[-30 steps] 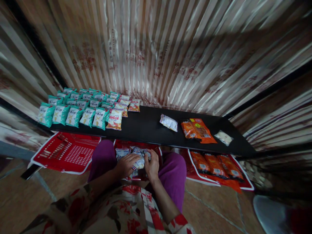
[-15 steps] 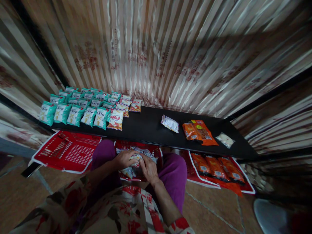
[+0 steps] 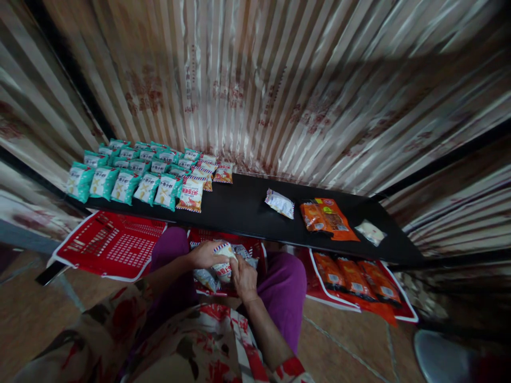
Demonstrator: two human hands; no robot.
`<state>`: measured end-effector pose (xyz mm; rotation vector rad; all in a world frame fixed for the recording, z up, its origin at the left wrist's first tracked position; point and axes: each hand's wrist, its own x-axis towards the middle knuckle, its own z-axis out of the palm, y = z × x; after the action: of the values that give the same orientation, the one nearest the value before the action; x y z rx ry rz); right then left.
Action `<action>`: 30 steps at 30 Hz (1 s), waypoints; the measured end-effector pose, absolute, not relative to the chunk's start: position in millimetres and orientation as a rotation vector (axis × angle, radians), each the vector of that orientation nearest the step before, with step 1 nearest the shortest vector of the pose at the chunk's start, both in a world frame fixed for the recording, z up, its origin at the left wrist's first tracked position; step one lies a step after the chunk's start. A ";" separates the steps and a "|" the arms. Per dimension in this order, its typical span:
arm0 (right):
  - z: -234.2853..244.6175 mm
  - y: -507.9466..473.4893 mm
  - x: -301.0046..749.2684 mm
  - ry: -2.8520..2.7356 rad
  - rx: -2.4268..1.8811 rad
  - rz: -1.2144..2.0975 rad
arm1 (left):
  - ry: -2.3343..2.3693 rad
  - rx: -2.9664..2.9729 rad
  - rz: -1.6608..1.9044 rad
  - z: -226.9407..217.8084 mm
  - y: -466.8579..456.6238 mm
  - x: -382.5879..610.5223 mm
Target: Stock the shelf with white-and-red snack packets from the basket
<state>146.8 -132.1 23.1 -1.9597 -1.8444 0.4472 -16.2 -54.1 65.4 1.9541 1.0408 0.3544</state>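
Observation:
My left hand [image 3: 205, 254] is closed round a small snack packet [image 3: 224, 264] with a red and white stripe, lifted a little above a red basket [image 3: 251, 246] between my knees. My right hand [image 3: 243, 277] grips the same packet from the right, fingers curled on it. More pale packets [image 3: 204, 277] lie in the basket under my hands. On the black shelf [image 3: 243, 210] in front, rows of teal packets [image 3: 123, 183] stand at the left, with red and white packets [image 3: 190, 193] beside them.
An empty red basket [image 3: 112, 244] lies on the floor at the left. At the right a red basket holds orange packets [image 3: 353, 274]. The shelf also carries a white packet [image 3: 279, 202], orange packets [image 3: 325, 217] and a pale packet [image 3: 370, 232]. A striped curtain hangs behind.
Both hands were down among the packets in the basket; they have now come up a little with one striped packet held between them.

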 end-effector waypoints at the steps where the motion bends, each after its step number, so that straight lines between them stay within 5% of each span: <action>1: 22.0 -132.0 146.6 -1.834 -1.976 0.439 | 1.030 1.940 0.352 66.9 -53.2 -16.1; 30: 32.8 -116.1 138.8 -1.135 -2.110 0.621 | 0.969 0.971 1.044 31.4 -72.3 25.3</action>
<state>138.8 -116.1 32.8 -2.1102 -1.1352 0.6208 25.3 -72.3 31.4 0.9714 0.9688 1.0435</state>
